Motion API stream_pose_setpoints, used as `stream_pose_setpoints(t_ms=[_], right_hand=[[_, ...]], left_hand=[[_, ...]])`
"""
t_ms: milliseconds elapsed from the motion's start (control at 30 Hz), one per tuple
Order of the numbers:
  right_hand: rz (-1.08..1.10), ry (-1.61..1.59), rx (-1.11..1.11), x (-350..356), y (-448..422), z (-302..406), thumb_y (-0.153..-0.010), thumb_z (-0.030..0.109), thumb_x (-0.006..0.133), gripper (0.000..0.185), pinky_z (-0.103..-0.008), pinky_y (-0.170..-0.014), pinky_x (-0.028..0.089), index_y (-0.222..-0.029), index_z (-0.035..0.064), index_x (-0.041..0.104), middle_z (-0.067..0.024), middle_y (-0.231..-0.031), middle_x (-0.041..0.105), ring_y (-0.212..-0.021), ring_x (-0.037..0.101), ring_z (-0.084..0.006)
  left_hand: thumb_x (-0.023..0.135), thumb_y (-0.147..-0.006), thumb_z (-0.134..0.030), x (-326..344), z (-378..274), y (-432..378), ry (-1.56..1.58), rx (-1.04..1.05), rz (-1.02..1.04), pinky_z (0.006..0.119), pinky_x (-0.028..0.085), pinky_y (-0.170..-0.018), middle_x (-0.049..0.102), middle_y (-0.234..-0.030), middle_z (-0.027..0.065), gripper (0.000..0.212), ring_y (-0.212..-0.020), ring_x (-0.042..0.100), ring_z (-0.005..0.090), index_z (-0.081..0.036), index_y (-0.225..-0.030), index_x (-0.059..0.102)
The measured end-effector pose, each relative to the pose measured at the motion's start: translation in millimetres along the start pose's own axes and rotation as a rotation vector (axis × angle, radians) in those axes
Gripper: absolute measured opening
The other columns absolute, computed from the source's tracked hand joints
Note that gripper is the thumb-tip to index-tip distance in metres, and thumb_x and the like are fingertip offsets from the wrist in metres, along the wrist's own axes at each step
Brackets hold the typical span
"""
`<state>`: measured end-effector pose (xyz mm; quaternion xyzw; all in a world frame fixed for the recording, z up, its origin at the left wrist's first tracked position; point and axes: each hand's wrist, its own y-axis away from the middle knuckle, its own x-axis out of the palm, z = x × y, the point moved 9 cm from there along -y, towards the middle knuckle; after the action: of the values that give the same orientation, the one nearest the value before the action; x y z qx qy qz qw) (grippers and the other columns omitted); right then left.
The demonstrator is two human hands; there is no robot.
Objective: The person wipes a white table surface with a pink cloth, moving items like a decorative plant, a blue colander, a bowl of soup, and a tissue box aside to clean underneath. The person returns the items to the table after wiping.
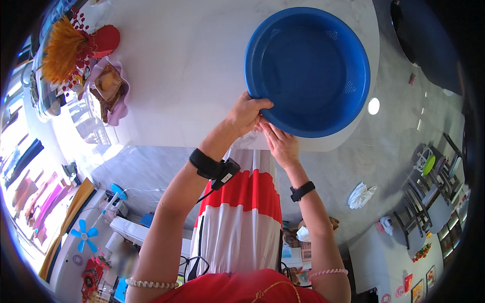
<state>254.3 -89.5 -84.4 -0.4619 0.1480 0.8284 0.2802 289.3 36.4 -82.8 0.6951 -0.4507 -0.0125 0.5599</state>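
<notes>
A round blue plastic basin with small patches of holes or raised dots in its wall is at the right part of the white marble-look table, inside facing up. My left hand grips its near-left rim, thumb over the edge and fingers below. Just under the near rim is my right hand, its fingers stretched toward the left fingers. Part of the right fingertips is hidden by the left hand and the rim. Whether the basin rests on the table or is tilted up cannot be told.
On the table's left stand a lilac wavy-edged dish with wrapped items and a red vase with orange dried plumes. A white cloth lies on the grey floor. Dark chairs stand at right, a blue-bladed fan at lower left.
</notes>
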Motion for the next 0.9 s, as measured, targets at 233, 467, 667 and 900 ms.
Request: stream_pose_setpoints(t_ms=[233, 467, 667, 900], right_hand=[[-0.183, -0.302, 0.009, -34, -15, 39, -0.079, -0.009, 0.056, 0.045, -0.0458, -0.104, 0.043, -0.12, 0.0092, 0.067, -0.0097, -0.126, 0.063, -0.12, 0.058, -0.0294], [0.147, -0.37, -0.109, 74, -5, 121, -0.095, 0.018, 0.046, 0.043, -0.0477, -0.119, 0.021, -0.137, 0.0148, 0.054, -0.0071, -0.144, 0.05, -0.141, 0.037, -0.0257], [0.036, 0.051, -0.047, 30, 21, 64, -0.096, 0.021, 0.046, 0.047, -0.046, -0.117, 0.022, -0.143, 0.0193, 0.048, -0.0016, -0.149, 0.044, -0.143, 0.031, -0.0194], [0.038, 0.15, 0.112, -46, 28, -74, -0.096, 0.034, 0.051, 0.049, -0.0522, -0.114, 0.025, -0.141, 0.0167, 0.05, -0.0055, -0.149, 0.043, -0.14, 0.036, -0.0271]], left_hand=[[0.057, -0.081, 0.008, -11, 4, -4, 0.081, 0.106, -0.136, 0.037, 0.062, -0.063, 0.065, -0.098, 0.0208, 0.03, -0.074, 0.069, 0.0298, 0.011, -0.111, 0.055], [0.059, -0.084, 0.004, -9, -4, 3, -0.037, 0.09, -0.146, 0.045, 0.062, -0.076, 0.063, -0.11, 0.0253, 0.033, -0.089, 0.068, 0.0361, 0.011, -0.116, 0.054], [0.06, -0.085, 0.004, -34, -21, 19, 0.016, 0.129, -0.145, 0.048, 0.061, -0.078, 0.063, -0.113, 0.0235, 0.035, -0.092, 0.067, 0.0376, 0.009, -0.119, 0.053], [0.057, -0.09, 0.004, -38, -61, 53, 0.031, 0.272, -0.066, 0.053, 0.058, -0.083, 0.058, -0.123, 0.0228, 0.036, -0.098, 0.065, 0.0433, 0.003, -0.125, 0.053]])
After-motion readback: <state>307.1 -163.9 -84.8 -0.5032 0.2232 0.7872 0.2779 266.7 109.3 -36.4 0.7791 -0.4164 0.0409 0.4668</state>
